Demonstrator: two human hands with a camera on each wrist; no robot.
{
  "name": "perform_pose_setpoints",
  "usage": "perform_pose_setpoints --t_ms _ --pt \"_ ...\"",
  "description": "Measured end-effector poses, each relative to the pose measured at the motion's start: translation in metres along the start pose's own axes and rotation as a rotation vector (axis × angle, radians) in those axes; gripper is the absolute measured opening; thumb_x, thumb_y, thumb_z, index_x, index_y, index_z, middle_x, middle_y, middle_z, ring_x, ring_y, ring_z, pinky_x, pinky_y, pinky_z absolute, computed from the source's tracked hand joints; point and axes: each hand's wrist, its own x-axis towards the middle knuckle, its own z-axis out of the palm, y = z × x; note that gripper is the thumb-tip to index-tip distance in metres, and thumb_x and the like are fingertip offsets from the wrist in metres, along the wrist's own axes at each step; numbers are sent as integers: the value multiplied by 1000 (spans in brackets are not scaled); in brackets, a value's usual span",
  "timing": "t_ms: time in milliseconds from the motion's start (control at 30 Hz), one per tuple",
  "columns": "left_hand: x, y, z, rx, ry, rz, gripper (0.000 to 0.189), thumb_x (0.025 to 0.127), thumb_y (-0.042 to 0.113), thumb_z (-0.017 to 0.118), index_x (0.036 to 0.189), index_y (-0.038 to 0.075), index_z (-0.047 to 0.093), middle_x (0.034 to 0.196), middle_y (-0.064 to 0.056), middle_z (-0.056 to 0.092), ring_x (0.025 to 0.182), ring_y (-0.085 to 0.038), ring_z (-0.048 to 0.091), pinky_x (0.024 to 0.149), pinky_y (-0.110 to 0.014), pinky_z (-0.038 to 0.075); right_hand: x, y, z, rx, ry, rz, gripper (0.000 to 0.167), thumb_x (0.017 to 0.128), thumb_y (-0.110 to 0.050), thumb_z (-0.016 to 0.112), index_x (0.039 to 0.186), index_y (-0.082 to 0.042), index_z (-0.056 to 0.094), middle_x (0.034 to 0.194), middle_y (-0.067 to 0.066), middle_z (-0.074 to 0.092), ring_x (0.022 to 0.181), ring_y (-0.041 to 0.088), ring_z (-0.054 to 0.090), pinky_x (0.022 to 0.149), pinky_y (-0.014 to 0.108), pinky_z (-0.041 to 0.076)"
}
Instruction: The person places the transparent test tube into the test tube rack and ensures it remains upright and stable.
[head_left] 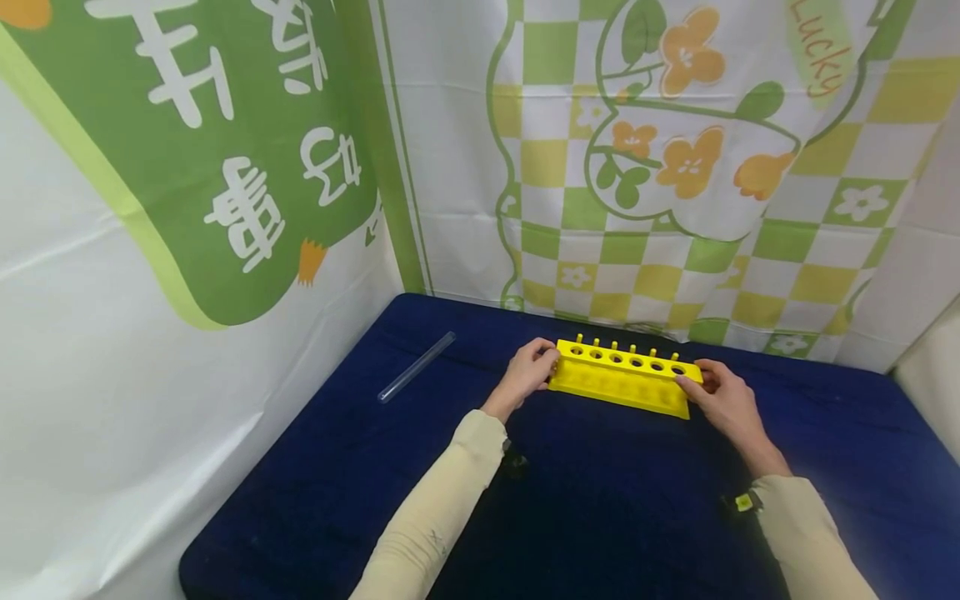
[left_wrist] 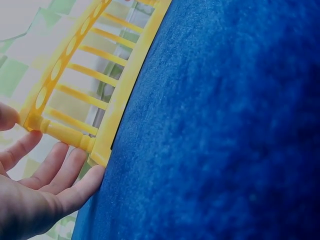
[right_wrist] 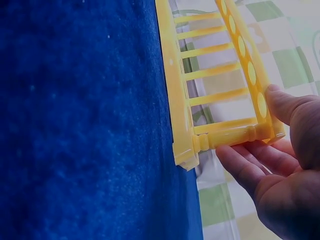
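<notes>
A yellow test tube rack (head_left: 622, 385) stands upright near the back of the dark blue table, with a row of round holes along its top bar and several pegs behind. At its left end my left hand (head_left: 527, 372) grips the top corner, thumb above; in the left wrist view the fingers (left_wrist: 80, 192) lie along the end post. My right hand (head_left: 726, 402) holds the other end, and in the right wrist view its thumb (right_wrist: 287, 104) presses on the top bar. A clear test tube (head_left: 417, 367) lies on the table, left of the rack.
The blue cloth-covered table (head_left: 315, 483) has rounded corners. A white printed curtain (head_left: 450, 167) hangs close behind its back edge, and another printed sheet (head_left: 90, 350) runs along the left side.
</notes>
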Motion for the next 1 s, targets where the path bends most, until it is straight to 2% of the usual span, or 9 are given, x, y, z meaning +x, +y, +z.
perform_pose_setpoints --t_ms 467,1000 --pt "-2 0 -5 -7 2 -3 29 96 38 52 119 23 61 105 -5 64 99 -23 65 83 -42 59 2 -5 1 9 -29 14 80 94 -56 56 142 6 41 127 30 57 107 40 60 88 51 52" --pt "-2 -3 -8 2 14 -5 31 97 40 52 121 23 60 106 -4 64 98 -21 65 83 -40 59 0 -6 4 23 -39 5 79 94 -55 55 144 5 39 128 31 57 108 41 60 86 50 53"
